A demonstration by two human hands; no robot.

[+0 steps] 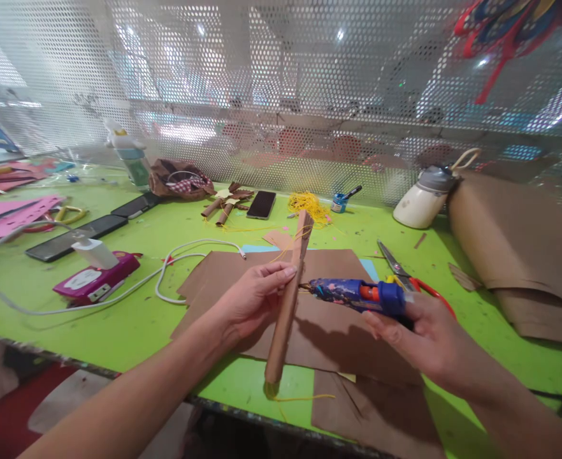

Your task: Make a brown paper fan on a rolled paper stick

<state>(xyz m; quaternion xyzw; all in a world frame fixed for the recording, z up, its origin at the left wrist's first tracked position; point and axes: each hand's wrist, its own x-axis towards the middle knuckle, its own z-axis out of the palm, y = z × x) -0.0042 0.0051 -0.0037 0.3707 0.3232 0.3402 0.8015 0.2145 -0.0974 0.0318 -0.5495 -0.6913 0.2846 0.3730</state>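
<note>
My left hand [257, 299] pinches a long rolled tube of brown paper [285, 331] near its middle, holding it tilted above the table. Yellow string [304, 398] trails from the tube's lower end. In my right hand [424, 338] is a blue hot glue gun [357, 294], its grip wrapped by my fingers. The nozzle points left and meets the tube's side, close to my left fingertips; whether glue is coming out cannot be made out. Under both hands lie flat sheets of brown paper [329, 344].
Scissors with red handles [398, 264] lie beside the glue gun. A purple power strip [97, 277] with a white cable is at left. Behind are a phone [262, 204], yellow string [304, 203], a blue jar [339, 203] and a white bottle [419, 203]. A perforated metal panel [271, 83] bounds the back.
</note>
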